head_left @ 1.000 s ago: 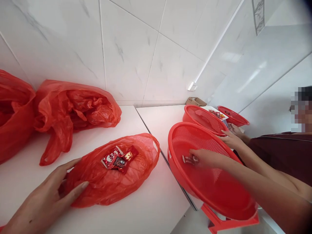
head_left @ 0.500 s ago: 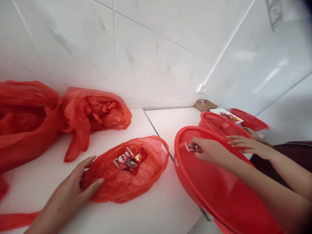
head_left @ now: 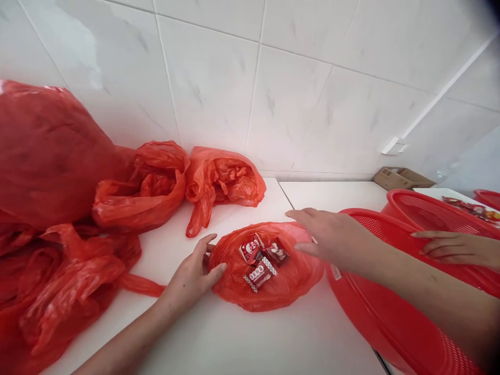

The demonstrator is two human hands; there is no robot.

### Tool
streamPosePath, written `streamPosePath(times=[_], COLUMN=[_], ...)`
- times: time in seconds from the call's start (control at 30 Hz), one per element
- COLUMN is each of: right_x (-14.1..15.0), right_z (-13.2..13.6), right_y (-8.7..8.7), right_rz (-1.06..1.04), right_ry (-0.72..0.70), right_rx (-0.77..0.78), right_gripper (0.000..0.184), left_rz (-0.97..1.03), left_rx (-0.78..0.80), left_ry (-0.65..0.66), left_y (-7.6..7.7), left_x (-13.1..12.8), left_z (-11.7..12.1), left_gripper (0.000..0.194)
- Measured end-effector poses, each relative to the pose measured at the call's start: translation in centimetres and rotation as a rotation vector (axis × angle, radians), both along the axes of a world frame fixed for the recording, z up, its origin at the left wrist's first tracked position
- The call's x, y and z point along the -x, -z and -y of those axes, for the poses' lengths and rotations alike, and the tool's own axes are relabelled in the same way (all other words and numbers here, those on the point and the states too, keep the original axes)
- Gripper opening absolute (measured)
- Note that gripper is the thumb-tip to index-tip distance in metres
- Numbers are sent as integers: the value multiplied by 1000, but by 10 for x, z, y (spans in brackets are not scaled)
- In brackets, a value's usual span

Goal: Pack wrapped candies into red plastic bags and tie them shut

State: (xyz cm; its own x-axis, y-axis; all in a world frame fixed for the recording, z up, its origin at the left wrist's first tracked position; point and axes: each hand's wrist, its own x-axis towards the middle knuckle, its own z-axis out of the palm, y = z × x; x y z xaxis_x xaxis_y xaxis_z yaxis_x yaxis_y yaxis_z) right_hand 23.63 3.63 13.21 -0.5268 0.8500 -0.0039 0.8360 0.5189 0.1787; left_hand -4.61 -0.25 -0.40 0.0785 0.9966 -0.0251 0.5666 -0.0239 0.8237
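A small red plastic bag (head_left: 291, 284) lies open on the white table (head_left: 234, 341). Inside it are three wrapped sweets: a red-and-white one (head_left: 250, 251), a dark one (head_left: 278, 252) and a dotted one (head_left: 260, 273). My left hand (head_left: 193, 273) pinches the bag's left edge between thumb and fingers. My right hand (head_left: 328, 234) hovers over the bag's right side, fingers stretched out and empty. Its forearm crosses a big red mesh basket (head_left: 371, 312).
Several crumpled red bags (head_left: 144, 192) and one large full bag (head_left: 47, 156) crowd the left along the tiled wall. A second red basket (head_left: 422, 208) stands behind the first, another person's hand (head_left: 453, 249) on its rim. A cardboard box (head_left: 402, 178) sits at the back.
My right hand carried a sweet from the red basket to the bag and let it go; the dotted sweet now lies inside. The view swung left. My left hand stayed on the bag's edge.
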Motion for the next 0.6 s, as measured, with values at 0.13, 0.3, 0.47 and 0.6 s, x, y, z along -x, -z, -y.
streamPosePath(times=[0.13, 0.3, 0.47, 0.6], right_x=[-10, -5, 18, 33], right_z=[-24, -36, -35, -35], right_y=[19, 22, -5, -32], right_rz=[252, 301, -359, -1056], right_ry=[58, 42, 255, 260], right_rx=[-169, -27, 125, 264], right_gripper=[33, 23, 25, 23], left_rz=[-11, 189, 506, 643], left_rx=[3, -6, -55, -166], left_ry=[1, -43, -159, -203], left_y=[-3, -5, -34, -74], left_x=[1, 1, 7, 15], left_z=[1, -2, -8, -9], left_gripper=[57, 48, 45, 45])
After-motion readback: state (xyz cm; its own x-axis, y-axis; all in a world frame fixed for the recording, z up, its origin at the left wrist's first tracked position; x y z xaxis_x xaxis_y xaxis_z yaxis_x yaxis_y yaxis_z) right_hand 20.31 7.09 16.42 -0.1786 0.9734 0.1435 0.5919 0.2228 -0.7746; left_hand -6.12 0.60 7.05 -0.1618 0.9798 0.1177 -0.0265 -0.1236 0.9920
